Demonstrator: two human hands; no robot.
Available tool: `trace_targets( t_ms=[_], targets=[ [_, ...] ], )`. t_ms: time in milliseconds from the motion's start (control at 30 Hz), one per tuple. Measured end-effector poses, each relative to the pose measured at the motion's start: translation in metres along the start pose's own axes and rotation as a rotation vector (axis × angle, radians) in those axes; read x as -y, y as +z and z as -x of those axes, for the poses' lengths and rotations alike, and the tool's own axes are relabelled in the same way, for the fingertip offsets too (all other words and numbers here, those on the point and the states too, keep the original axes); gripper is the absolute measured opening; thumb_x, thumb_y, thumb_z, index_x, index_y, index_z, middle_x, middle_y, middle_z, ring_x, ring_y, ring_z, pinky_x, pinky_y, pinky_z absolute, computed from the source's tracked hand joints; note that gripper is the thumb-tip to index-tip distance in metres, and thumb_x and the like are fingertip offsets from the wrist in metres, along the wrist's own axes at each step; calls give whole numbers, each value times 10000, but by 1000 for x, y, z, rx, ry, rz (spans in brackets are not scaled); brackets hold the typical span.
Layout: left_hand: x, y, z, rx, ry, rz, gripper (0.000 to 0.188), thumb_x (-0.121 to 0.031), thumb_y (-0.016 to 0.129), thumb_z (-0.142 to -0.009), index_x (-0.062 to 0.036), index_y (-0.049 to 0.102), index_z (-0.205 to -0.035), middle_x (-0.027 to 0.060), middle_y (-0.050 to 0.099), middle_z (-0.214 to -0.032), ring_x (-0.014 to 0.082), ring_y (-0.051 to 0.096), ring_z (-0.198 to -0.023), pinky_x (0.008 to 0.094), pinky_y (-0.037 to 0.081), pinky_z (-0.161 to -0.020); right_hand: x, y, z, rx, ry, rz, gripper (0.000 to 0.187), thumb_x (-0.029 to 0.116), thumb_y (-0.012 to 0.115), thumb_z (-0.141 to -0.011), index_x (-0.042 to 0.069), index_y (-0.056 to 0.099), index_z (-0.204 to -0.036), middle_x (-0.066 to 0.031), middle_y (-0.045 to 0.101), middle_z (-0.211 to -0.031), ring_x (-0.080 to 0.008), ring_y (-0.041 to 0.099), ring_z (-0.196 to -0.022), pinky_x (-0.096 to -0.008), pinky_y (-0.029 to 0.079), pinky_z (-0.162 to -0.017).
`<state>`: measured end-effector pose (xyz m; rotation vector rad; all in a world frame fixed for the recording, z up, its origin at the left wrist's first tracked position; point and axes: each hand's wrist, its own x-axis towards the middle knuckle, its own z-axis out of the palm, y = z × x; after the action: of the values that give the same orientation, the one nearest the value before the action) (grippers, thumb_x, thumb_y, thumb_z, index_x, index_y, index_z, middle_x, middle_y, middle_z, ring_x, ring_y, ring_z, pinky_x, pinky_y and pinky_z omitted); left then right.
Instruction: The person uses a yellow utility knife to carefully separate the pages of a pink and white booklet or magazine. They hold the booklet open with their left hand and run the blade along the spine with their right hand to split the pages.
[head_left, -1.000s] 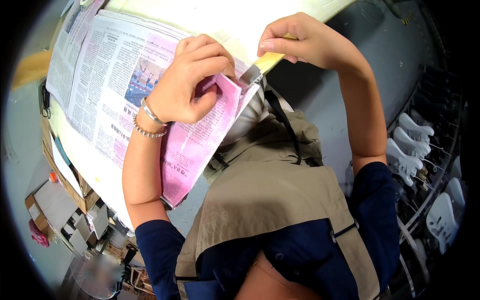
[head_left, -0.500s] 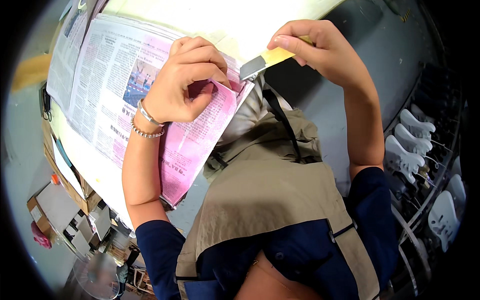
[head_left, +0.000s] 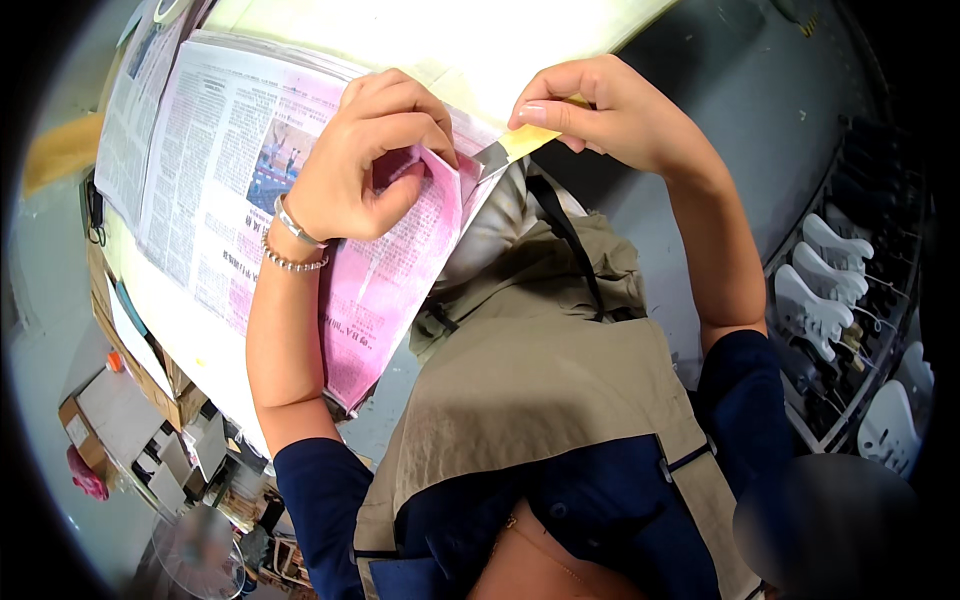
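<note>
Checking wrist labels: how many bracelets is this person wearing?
2, both on the left wrist: a plain silver bangle nearer the left hand, which pinches the pink newspaper, and a beaded bracelet just behind it. Right wrist bare.

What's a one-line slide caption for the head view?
Left hand pinches a pink newspaper sheet while the right hand holds a yellow-handled blade at its folded edge.

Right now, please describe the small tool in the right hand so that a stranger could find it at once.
Start at the wide newspaper sheet with pink print on the pale table. At its folded pink corner, pinched by the left hand, the right hand holds a slim knife with a yellow handle and short grey blade. It is the only yellow and grey thing there.
</note>
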<state>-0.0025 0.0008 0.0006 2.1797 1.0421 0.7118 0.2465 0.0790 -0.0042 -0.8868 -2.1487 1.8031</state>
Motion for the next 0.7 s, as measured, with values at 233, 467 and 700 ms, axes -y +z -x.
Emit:
trace_targets(
  t_ms=[233, 467, 700],
  targets=[
    [7, -2, 0, -39, 45, 72, 155, -13, 515, -582, -41, 594, -712, 62, 585, -830, 246, 538, -810, 336, 434, -789, -3, 26, -1, 59, -20, -106, 227, 222, 596, -947, 19, 696, -931, 29, 594, -693, -32, 473, -566, -188, 355, -493],
    [17, -6, 7, -126, -39, 454, 165, -59, 644, -705, -46, 489, -650, 48, 477, -756, 169, 468, -753, 273, 385, -685, 20, 59, 12, 145, 103, -263, 181, 152, 628, -917, -21, 679, -920, -25, 628, -730, -65, 538, -577, -216, 438, -493],
    [65, 4, 11, -213, 84, 886, 367, -339, 771, -777, -53, 574, -659, 30, 516, -736, 134, 466, -735, 242, 361, -669, 24, 120, 19, 265, 150, -360, 173, 134, 646, -907, -29, 674, -957, -45, 649, -743, -76, 568, -597, -224, 452, -497]
  ],
)
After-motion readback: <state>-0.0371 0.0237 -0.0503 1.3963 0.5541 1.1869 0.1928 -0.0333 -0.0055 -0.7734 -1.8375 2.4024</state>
